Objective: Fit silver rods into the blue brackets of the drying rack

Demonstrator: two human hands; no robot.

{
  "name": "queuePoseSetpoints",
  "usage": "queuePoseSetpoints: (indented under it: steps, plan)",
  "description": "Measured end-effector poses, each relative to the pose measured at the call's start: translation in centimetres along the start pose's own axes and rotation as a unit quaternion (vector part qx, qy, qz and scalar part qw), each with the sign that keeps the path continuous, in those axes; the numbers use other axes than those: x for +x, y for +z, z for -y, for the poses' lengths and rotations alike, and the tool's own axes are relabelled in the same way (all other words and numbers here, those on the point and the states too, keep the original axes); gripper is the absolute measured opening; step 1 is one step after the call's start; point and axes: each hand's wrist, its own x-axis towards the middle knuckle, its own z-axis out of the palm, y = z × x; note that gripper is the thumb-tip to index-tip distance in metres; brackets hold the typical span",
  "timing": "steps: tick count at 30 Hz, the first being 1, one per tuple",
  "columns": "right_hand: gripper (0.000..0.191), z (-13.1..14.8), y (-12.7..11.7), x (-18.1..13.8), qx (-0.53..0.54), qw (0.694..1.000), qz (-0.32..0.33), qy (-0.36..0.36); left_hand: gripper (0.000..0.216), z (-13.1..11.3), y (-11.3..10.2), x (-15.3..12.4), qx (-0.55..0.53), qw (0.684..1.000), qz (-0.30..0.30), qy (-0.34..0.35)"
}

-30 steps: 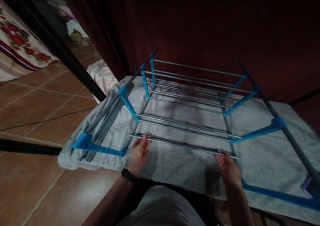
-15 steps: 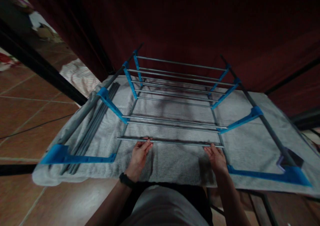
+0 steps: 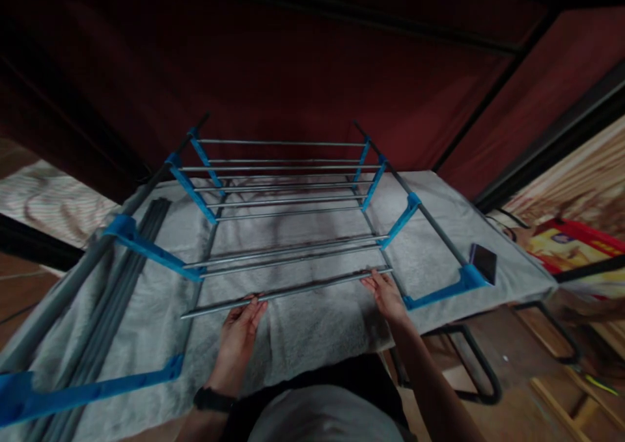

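Fingers [image 3: 256,305] of left hand [image 3: 237,338] and right hand [image 3: 389,297] pinch the metal rod [image 3: 312,287] spanning them.

Both arms reached forward from the bottom of the view. The left hand [image 3: 239,330] lay back-up, fingers stretched ahead and closed at their tips. The right hand [image 3: 388,295], farther forward and well apart from it, was likewise back-up with fingertips pinched, its forearm [image 3: 430,390] bare.

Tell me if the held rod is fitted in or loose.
Loose: the rod's left end sits free of the blue bracket; left hand and right hand hold it.
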Motion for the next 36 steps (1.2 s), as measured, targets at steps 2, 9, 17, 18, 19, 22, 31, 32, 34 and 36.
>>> queuePoseSetpoints:
  steps: [2,9,17,18,19,22,31,32,34,36]
  plan:
    - [0.037,0.0,0.2,0.0,0.002,1.000,0.004,-0.001,0.024,-0.4,0.1,-0.3,0.002,1.000,-0.009,-0.012]
    - [0.033,0.3,0.2,0.2,0.028,1.000,0.002,0.013,0.025,-1.9,-0.2,-0.9,0.018,0.999,-0.027,-0.037]
    - [0.031,1.0,0.5,1.3,0.070,0.995,-0.067,-0.016,0.026,-2.5,-0.7,0.1,0.055,0.995,-0.027,-0.076]
    - [0.031,1.0,0.5,1.4,0.076,0.994,-0.073,-0.014,0.026,-2.4,-0.7,0.1,0.060,0.995,-0.027,-0.076]
    - [0.033,1.0,0.5,1.5,0.082,0.994,-0.076,-0.012,0.026,-2.4,-0.7,0.1,0.063,0.995,-0.026,-0.076]
    - [0.038,1.1,0.6,1.7,0.094,0.992,-0.081,-0.016,0.030,-2.5,-0.4,0.1,0.069,0.994,-0.028,-0.076]
    - [0.033,1.2,0.6,1.6,0.097,0.993,-0.066,-0.009,0.031,-2.5,1.1,-0.2,0.082,0.993,-0.054,-0.063]
    - [0.033,1.1,0.6,1.6,0.095,0.994,-0.062,-0.008,0.030,-2.5,1.0,-0.2,0.085,0.993,-0.056,-0.066]
    - [0.034,1.1,0.6,1.5,0.087,0.994,-0.058,-0.008,0.028,-2.5,0.9,-0.1,0.090,0.992,-0.058,-0.068]
    - [0.035,1.1,0.7,1.5,0.077,0.995,-0.061,-0.011,0.026,-2.6,0.8,0.1,0.092,0.991,-0.061,-0.073]
